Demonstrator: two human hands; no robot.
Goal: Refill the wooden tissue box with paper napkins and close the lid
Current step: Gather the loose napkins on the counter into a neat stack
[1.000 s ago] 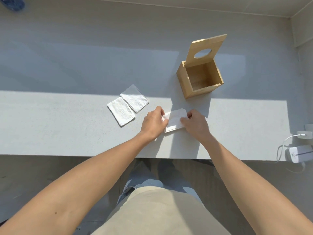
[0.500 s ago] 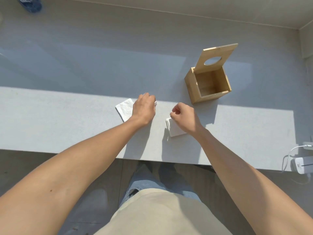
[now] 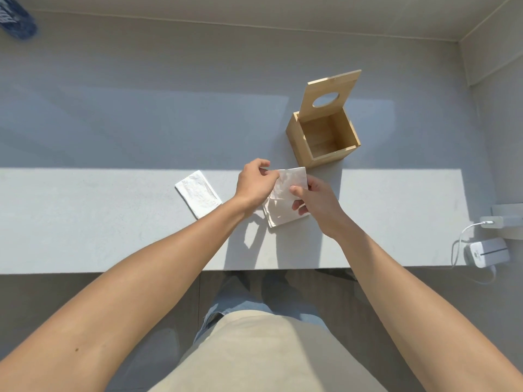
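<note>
The wooden tissue box (image 3: 300,145) stands open and empty on the grey counter, its lid (image 3: 328,93) with a round hole tipped up behind it. Just in front of the box, my left hand (image 3: 254,182) and my right hand (image 3: 317,199) both pinch a white paper napkin (image 3: 291,179) and hold it above the counter. Under it a second folded napkin (image 3: 280,213) lies flat. A third napkin (image 3: 198,198) rests on the counter to the left of my left hand.
The grey counter (image 3: 113,222) has its front edge near my waist. A small white device (image 3: 486,251) with a cable and a charger plug (image 3: 492,222) sit at the right end. A blue object (image 3: 17,22) lies far back on the left.
My left hand picked a napkin from the left pile and brought it right. Both hands now hold it over the napkin by my right hand. One napkin stays at the left.
</note>
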